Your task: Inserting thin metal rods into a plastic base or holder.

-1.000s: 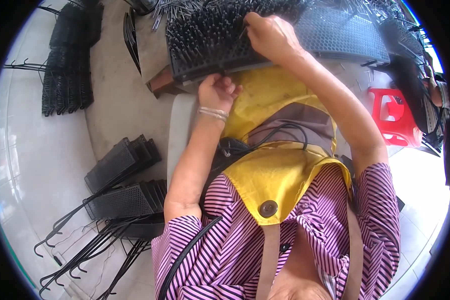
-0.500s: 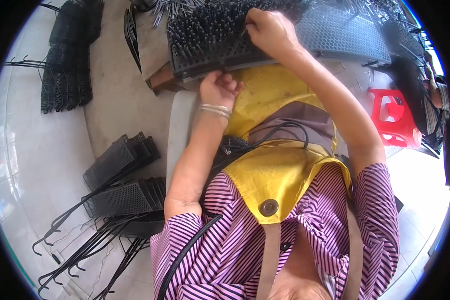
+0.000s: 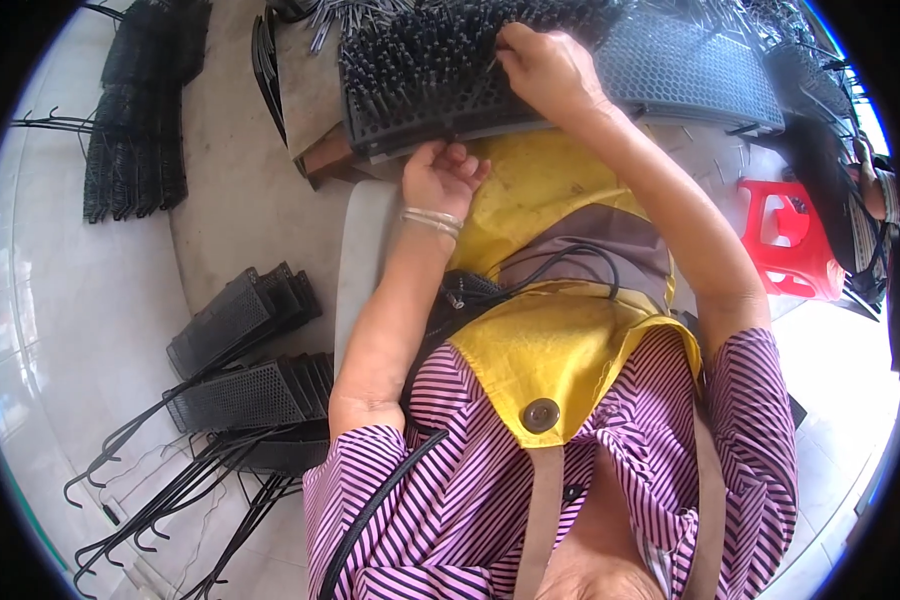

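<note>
The right hand (image 3: pixel 555 78) is in among the thin rods (image 3: pixel 400 75) on the one perforated board (image 3: pixel 690 75) — fingers curled in, though whether they grip a rod I cannot tell — while the left hand (image 3: pixel 442 184) sits loosely curled, seemingly unladen, at the front edge. Rod handling at the holes looks to be the step; the next move calls for fine fingertip control. Two hands, one red stool (image 3: pixel 828 255), rods too crowded to count!

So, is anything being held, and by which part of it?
Right hand: pinched at the pins; whether it holds one cannot be told. Left hand: curled by the tray, no clear hold.
</note>
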Action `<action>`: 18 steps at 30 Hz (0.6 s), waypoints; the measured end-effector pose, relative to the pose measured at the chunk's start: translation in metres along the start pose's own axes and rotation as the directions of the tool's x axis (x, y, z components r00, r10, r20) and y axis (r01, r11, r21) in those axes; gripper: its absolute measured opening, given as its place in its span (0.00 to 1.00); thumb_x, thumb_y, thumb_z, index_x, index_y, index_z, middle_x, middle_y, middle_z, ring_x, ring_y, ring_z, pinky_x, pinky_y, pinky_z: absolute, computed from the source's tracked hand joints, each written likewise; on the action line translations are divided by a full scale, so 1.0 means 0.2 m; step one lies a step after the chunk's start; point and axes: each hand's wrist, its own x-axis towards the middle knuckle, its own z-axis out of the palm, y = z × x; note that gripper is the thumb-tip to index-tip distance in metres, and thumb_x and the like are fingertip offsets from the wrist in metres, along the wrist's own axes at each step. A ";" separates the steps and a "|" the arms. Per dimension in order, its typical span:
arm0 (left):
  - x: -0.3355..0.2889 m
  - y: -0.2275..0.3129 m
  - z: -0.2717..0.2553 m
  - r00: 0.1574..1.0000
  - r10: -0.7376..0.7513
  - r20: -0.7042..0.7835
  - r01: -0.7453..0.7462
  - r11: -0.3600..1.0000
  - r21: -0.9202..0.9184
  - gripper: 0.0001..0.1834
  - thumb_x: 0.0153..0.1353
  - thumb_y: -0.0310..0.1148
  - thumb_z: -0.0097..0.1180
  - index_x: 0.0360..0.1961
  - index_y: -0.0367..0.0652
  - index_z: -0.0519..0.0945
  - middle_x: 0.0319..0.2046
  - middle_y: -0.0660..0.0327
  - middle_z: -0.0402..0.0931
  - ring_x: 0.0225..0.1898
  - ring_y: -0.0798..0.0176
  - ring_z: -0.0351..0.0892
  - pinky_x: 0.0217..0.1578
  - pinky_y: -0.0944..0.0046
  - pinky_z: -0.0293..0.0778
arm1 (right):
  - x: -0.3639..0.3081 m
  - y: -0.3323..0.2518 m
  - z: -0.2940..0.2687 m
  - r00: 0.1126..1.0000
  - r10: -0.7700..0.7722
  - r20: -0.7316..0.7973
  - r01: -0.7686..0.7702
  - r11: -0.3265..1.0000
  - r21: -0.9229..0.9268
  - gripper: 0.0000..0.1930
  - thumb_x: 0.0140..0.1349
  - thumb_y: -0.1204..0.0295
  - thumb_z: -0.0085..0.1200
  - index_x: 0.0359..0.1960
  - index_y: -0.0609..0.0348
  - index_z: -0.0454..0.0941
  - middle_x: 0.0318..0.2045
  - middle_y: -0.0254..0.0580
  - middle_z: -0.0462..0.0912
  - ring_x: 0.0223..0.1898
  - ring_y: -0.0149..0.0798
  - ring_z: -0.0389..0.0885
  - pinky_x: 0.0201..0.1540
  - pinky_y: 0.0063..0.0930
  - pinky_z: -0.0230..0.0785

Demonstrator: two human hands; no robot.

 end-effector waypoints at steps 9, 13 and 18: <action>0.00 0.00 -0.02 0.998 -0.008 0.067 0.007 1.000 0.014 0.07 0.53 0.30 0.41 0.24 0.40 0.70 0.14 0.64 0.62 0.17 0.65 0.57 0.36 0.55 0.65 | 0.00 -0.07 -0.04 0.996 0.036 0.078 -0.022 0.985 -0.171 0.07 0.49 0.68 0.50 0.29 0.57 0.74 0.21 0.48 0.77 0.27 0.50 0.76 0.30 0.39 0.68; -0.03 0.00 0.03 1.000 0.003 -0.028 -0.001 0.999 0.052 0.06 0.53 0.30 0.41 0.22 0.42 0.68 0.14 0.63 0.62 0.18 0.64 0.57 0.37 0.54 0.65 | 0.02 -0.05 -0.03 0.998 0.041 0.040 -0.040 0.999 -0.030 0.07 0.49 0.70 0.49 0.28 0.58 0.74 0.21 0.50 0.76 0.28 0.52 0.75 0.31 0.40 0.68; -0.03 0.01 0.00 1.000 0.003 0.017 -0.005 0.994 0.114 0.07 0.53 0.31 0.40 0.21 0.44 0.67 0.14 0.62 0.63 0.17 0.63 0.59 0.37 0.53 0.65 | 0.04 -0.02 -0.02 0.998 0.025 0.061 -0.030 0.997 0.077 0.07 0.47 0.71 0.50 0.26 0.60 0.75 0.20 0.50 0.76 0.26 0.51 0.75 0.30 0.37 0.67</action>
